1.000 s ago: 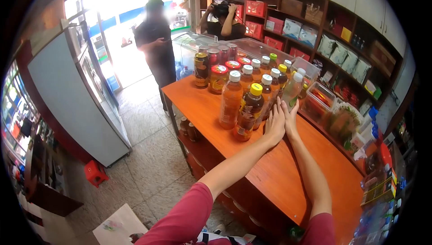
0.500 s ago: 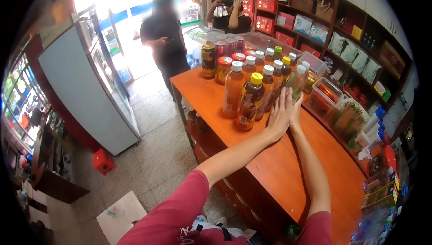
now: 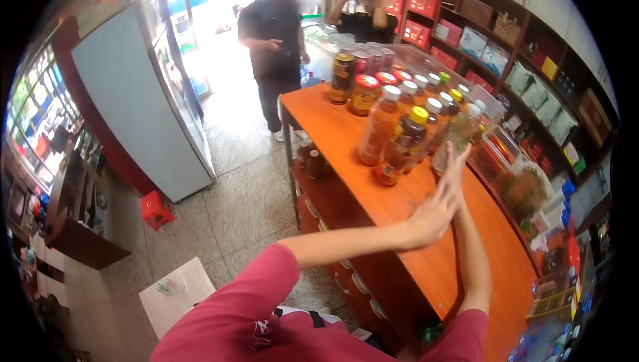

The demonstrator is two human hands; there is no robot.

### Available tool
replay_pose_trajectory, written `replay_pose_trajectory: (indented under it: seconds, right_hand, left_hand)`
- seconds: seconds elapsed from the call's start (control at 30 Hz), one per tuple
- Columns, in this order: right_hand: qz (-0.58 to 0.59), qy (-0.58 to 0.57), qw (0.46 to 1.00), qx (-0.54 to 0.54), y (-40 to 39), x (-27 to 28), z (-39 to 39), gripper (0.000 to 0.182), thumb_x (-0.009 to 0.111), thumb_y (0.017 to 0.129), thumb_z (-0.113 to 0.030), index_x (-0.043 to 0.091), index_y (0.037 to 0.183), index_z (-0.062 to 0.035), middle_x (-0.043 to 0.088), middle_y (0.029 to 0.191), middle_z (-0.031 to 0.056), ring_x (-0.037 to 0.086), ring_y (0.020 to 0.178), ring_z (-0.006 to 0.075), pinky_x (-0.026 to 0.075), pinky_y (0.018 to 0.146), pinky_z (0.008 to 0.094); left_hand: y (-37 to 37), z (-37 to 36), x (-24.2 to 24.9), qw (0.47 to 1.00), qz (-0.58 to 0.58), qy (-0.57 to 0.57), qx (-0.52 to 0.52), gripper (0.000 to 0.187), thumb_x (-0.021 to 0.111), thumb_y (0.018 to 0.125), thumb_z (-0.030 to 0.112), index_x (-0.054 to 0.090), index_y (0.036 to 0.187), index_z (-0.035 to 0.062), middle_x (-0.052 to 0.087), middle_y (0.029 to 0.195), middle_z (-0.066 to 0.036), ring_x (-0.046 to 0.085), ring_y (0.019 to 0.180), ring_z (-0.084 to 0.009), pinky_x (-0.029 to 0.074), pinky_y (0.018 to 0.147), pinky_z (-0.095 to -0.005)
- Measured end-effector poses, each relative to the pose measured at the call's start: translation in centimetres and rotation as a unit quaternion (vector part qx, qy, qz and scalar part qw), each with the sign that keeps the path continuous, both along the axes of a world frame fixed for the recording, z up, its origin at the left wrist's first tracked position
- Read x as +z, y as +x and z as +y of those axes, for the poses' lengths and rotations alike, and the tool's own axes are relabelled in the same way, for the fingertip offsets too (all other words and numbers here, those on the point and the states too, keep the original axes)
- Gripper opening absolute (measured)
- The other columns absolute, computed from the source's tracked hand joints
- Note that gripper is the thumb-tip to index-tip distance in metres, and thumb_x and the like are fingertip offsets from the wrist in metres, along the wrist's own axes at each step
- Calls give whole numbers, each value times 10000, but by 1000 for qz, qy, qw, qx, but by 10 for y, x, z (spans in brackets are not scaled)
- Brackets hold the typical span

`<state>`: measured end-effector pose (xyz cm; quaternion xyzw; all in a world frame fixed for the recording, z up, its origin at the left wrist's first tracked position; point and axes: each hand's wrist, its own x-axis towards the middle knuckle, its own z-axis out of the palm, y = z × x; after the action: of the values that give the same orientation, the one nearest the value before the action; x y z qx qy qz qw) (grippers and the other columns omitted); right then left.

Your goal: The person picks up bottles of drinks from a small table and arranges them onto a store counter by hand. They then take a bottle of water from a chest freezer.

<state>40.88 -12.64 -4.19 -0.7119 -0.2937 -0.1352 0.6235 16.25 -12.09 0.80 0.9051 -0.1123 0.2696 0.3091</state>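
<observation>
My left hand [image 3: 431, 219] is over the orange-brown counter [image 3: 389, 203], its fingers stretched out and overlapping my right hand. Straight fingers also show on my right hand [image 3: 456, 173], whose tips are right at a clear bottle [image 3: 461, 130] with pale liquid and a white cap. Neither hand is wrapped round anything. To the left of the fingers, bottles of amber drink stand upright in tight rows. At the near end of these rows are a yellow-capped bottle [image 3: 403, 146] and a white-capped bottle [image 3: 378, 129].
Dark cans [image 3: 341, 78] and red-lidded jars [image 3: 365, 94] stand behind the bottles. Clear plastic bins line the counter's right edge. A person [image 3: 271, 42] stands beyond the counter, another [image 3: 366, 19] farther back. A red stool [image 3: 156, 210] is on the floor at left.
My left hand has drawn back from the bottles towards me, and its fingers now cross my right hand. The camera view has turned, shifting the bottles rightward in the picture.
</observation>
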Motion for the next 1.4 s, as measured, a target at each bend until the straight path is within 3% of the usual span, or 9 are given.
replay_pose_trajectory:
  seconds: [0.13, 0.33, 0.5, 0.63, 0.7, 0.87, 1.0, 1.13, 1.4]
  right_hand:
    - [9, -22, 1000, 11, 0, 4, -4, 1125, 613, 902, -651, 71, 1570, 74, 128, 1640, 262, 142, 1527, 334, 119, 1235, 409]
    - [-80, -114, 987, -78, 17, -11, -23, 902, 635, 955, -515, 231, 1529, 53, 358, 1526, 240, 359, 1412, 330, 272, 1169, 413]
    - [88, 36, 982, -162, -119, 38, -40, 777, 506, 1018, -484, 286, 1539, 49, 267, 1618, 179, 286, 1477, 306, 214, 1213, 411]
    - [-102, 84, 902, -412, -193, 61, -97, 543, 446, 1064, -350, 483, 1396, 78, 493, 1455, 210, 457, 1353, 303, 309, 1177, 429]
    - [-406, -26, 808, -426, -272, 82, -87, 544, 429, 1068, -347, 460, 1411, 74, 531, 1377, 249, 486, 1337, 310, 342, 1170, 471]
    - [-459, 86, 832, -299, -462, 71, 138, 599, 425, 1022, -512, 621, 1050, 53, 630, 1091, 208, 630, 1024, 326, 507, 944, 461]
    - [0, -199, 977, 81, -546, -47, 274, 280, 562, 957, -277, 672, 1019, -27, 684, 908, 130, 675, 778, 254, 533, 694, 359]
    - [69, -431, 848, 300, -511, -225, 342, 328, 669, 884, -261, 700, 1084, -3, 718, 893, 153, 705, 800, 260, 550, 732, 366]
    - [457, -519, 690, 215, -400, -462, 472, 380, 650, 884, -337, 728, 1070, -15, 765, 933, 115, 744, 784, 262, 593, 698, 420]
  left_hand:
    - [-122, 47, -39, 910, -347, 123, -189, 198, 599, 845, 14, 687, 1016, -33, 682, 1151, -180, 640, 1165, -344, 534, 998, -448]
    - [-344, 238, -230, 993, -43, 52, 95, 269, 644, 730, 52, 685, 996, 36, 699, 1063, -111, 650, 1107, -309, 535, 961, -418]
    - [-587, 351, -387, 867, 116, -76, 479, 139, 606, 809, 35, 695, 917, 41, 681, 935, -158, 646, 930, -362, 514, 811, -483]
    - [-688, 377, -430, 737, 273, -179, 591, 135, 608, 863, 114, 709, 934, 61, 700, 934, -161, 662, 915, -366, 515, 817, -479]
    - [-713, 379, -460, 713, 328, -222, 578, 149, 618, 872, 128, 724, 949, 56, 717, 922, -155, 681, 896, -341, 527, 825, -456]
    - [-702, 437, -510, 658, 435, -442, 428, 273, 624, 868, 220, 736, 991, 3, 754, 901, -163, 729, 829, -288, 557, 761, -404]
    - [-589, 498, -517, 496, 397, -653, 413, 387, 593, 966, 326, 687, 1086, -30, 748, 1014, -149, 712, 834, -268, 563, 708, -418]
    - [-470, 594, -504, 723, 406, -474, 295, 234, 685, 856, 206, 733, 874, -22, 709, 784, -71, 631, 708, -167, 505, 632, -332]
    - [-427, 808, -455, 762, 263, -467, 362, 295, 773, 798, 262, 762, 916, -8, 747, 830, -78, 662, 737, -153, 525, 669, -337]
